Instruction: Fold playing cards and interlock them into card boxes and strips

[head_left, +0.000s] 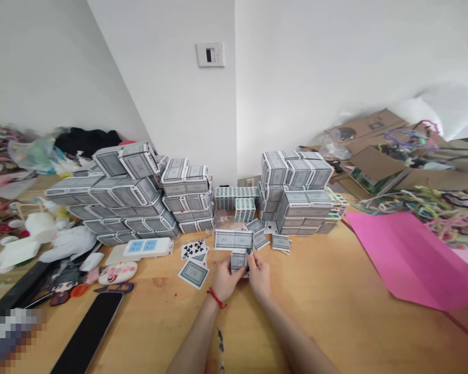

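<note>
Card (238,261) pinched narrowly between left hand (223,281) and right hand (259,278).
Held just nearside of card strip (233,240), over table (331,291); looks like folding or squaring, next move probably calling for even thumb pressure.

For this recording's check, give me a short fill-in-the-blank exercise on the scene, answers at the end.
The left hand and right hand hold patterned playing ____.
The bracelet is ____ in colour.
The large paper sheet at the right is ____.
The phone lies to the ____ of both hands.

Missing words: cards; red; pink; left.
</note>
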Demonstrator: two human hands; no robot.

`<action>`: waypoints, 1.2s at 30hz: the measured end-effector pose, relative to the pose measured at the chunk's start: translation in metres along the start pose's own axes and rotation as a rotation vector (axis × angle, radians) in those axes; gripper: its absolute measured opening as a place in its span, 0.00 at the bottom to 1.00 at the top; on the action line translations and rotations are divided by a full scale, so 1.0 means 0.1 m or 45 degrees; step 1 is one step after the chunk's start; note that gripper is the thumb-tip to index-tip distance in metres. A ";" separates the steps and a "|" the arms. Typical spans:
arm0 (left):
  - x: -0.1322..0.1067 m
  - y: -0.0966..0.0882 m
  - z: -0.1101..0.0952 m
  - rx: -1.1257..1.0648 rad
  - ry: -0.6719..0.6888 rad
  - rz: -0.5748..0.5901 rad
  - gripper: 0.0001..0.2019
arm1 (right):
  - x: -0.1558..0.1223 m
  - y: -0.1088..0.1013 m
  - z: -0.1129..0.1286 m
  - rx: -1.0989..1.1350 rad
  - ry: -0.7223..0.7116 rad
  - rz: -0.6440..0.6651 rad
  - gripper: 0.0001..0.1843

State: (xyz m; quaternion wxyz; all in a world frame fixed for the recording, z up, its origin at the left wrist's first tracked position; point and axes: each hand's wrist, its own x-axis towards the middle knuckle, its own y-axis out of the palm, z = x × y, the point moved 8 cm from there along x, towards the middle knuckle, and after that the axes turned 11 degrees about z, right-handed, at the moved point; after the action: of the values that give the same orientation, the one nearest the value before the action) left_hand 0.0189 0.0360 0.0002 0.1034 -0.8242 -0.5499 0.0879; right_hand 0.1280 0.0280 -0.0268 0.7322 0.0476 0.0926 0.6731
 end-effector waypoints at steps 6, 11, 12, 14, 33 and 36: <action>0.01 -0.02 0.05 -0.102 -0.029 -0.001 0.13 | 0.06 0.07 0.00 0.238 0.068 0.354 0.19; 0.01 -0.06 0.08 -0.208 -0.057 -0.036 0.14 | 0.04 0.16 0.03 0.376 0.095 0.573 0.18; 0.01 -0.06 0.08 -0.224 -0.058 -0.039 0.14 | 0.04 0.16 0.05 0.369 0.083 0.570 0.18; 0.00 -0.06 0.08 -0.231 -0.055 -0.036 0.14 | 0.04 0.15 0.08 0.327 0.052 0.520 0.18; 0.02 -0.12 0.18 -0.310 -0.036 -0.067 0.15 | 0.01 0.20 0.02 0.479 0.175 0.640 0.13; 0.03 -0.15 0.22 -0.385 -0.027 -0.094 0.16 | -0.01 0.24 0.03 0.440 0.177 0.729 0.16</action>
State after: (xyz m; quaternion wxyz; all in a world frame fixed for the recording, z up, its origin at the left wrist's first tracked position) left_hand 0.0016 0.0463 -0.0172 -0.0246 -0.8087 -0.5877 0.0088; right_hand 0.1052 0.0295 -0.0196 0.4864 0.1489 0.2380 0.8274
